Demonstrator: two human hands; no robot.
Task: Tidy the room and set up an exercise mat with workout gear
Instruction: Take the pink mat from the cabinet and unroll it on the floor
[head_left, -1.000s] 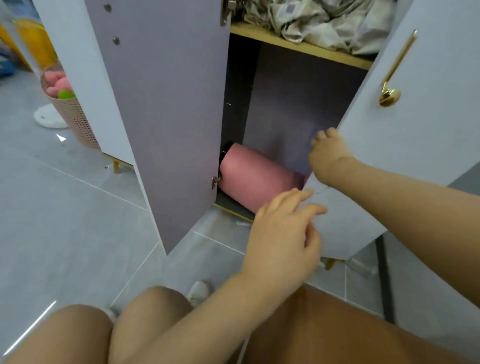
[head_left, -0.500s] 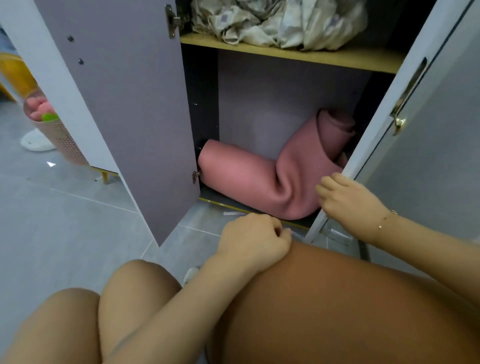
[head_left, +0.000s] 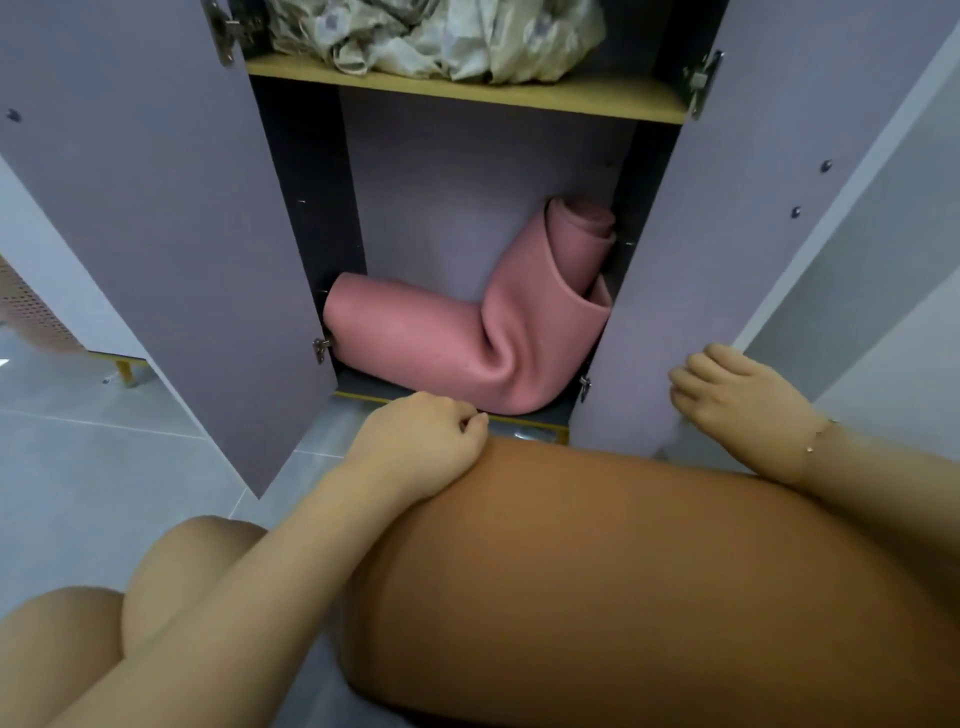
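A: Mat?
B: Pink rolled mat (head_left: 457, 348), bent, bottom cabinet compartment.
A: Hands?
B: Left hand (head_left: 415, 441) curled on knee, empty. Right hand (head_left: 737, 395) grips right door's (head_left: 675, 260) lower edge.

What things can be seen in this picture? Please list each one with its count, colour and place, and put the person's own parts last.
exercise mat: one, pink, rolled and bent, on the cabinet's bottom compartment floor
bedding: one crumpled bundle, pale patterned, on the shelf above
shelf: one, yellow wood edge, across the cabinet
left door: one, lilac-grey, swung open
right door: one, lilac-grey, swung open
basket: one, pink perforated, far left on the floor
floor: grey tiles
left hand: one, fingers curled, resting on the knee
right hand: one, holding the right door's lower edge, thin bracelet on the wrist
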